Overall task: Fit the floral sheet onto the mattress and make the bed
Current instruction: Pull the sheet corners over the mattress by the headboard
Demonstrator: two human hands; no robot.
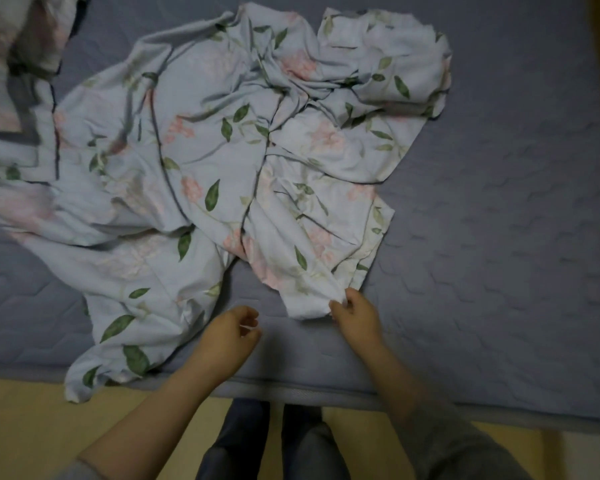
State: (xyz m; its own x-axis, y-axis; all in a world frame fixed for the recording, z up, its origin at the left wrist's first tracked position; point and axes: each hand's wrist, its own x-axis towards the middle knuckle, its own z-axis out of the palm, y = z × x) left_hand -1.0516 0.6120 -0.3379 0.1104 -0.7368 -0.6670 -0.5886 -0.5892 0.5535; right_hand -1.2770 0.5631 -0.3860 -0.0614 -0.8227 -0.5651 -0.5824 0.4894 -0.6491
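The floral sheet (201, 140), pale blue with pink blooms and green leaves, lies in a crumpled heap on the grey-blue quilted mattress (499, 202). It is unspread, bunched in folds across the middle and left of the bed, and the whole right part of the mattress is bare. One lobe of it trails down over the near edge of the mattress at the left and hangs toward the yellowish floor (24, 420). The right hand (357, 317) is at the nearest point of the sheet's right-hand lobe. Its fingers (340, 306) are curled in and pinch the very tip of that corner, so the cloth starts at the fingertips and fans away up the bed from them. The left hand (227, 336) is over bare mattress, just beside the edge of the left-hand lobe and apart from the pinched corner. Its fingers are curled with thumb and forefinger close together, and a pale sliver shows between them, too small to tell whether anything is held. More floral cloth (11, 46), blurred, sits at the far left corner. Below the mattress edge the person's dark-trousered legs (243, 441) stand on the floor.
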